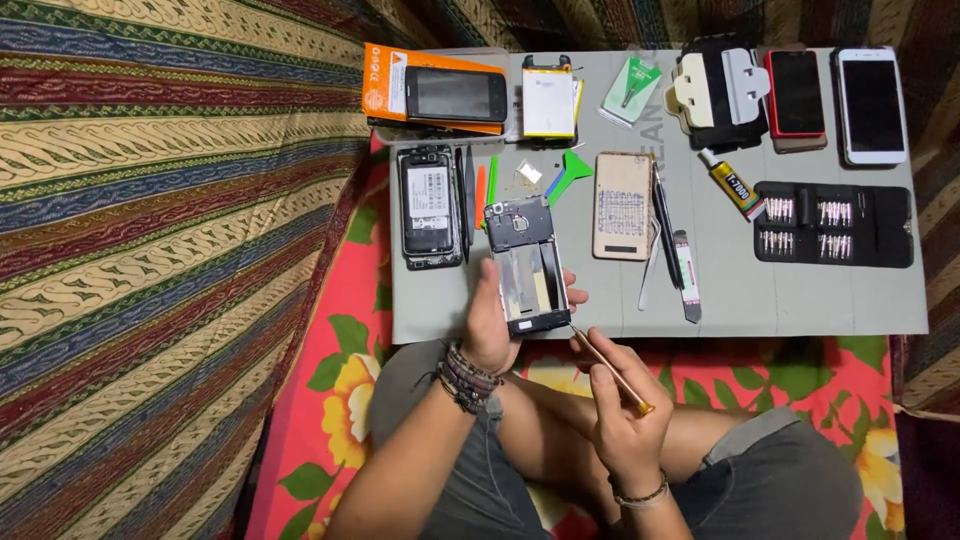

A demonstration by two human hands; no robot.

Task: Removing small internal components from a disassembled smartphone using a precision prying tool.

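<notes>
Crossed bare knees sit beneath the right hand (625, 415) gripping a slim screwdriver (610, 368) at the opened phone frame (528, 265), which the left hand (490, 330) clasps over the grey mat (800, 295), its back cover already off and battery bay empty.

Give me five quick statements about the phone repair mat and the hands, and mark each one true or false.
1. The left hand holds an opened phone frame with its back cover off. True.
2. The right hand holds a tube of glue. False: it holds a thin screwdriver; the glue tube lies on the grey mat.
3. The black bit set case lies open at the mat's right side. True.
4. Beaded bracelets sit on the left wrist. True.
5. The white phone lies at the mat's near left corner. False: it lies at the far right corner, beside a red phone.
</notes>
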